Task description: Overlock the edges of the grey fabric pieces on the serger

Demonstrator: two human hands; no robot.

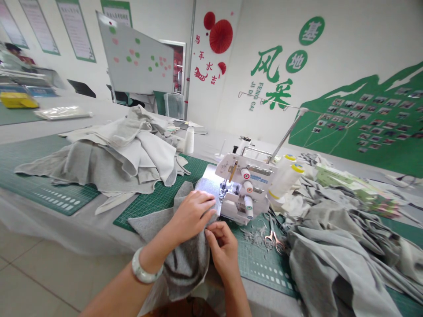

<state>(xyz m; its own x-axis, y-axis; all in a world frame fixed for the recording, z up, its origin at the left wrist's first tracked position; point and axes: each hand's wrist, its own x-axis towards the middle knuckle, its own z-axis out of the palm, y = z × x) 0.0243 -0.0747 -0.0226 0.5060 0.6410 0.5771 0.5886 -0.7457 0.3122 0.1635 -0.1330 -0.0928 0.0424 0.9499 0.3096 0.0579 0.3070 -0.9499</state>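
The work at the overlock machine (261,189), right of the frame's centre, looks partway through: the front of the heathered gray fabric piece (190,259) lies under the needle light at the presser foot, while most of it bunches at bottom centre and droops over the table edge, so much of its edge seems yet to be stitched. The left hand (193,215) lies palm down over the cloth, fingers extended and close together, pressing it flat; the right hand (224,246), nearer the bottom of the frame, pinches the fabric's edge between thumb and forefinger. Soft, matte gray and off-white pieces form a loose fabric pile (125,149) at left, and a crumpled fabric heap (333,251) fills the lower right; which of these is finished cannot be told. Fluffy gray clippings (256,235) and metal scissors (272,226) with copper-toned loops lie right of the machine on a smooth, gridded green cutting mat (145,204). A pale, glossy, rounded bangle (136,266) circles the left wrist.
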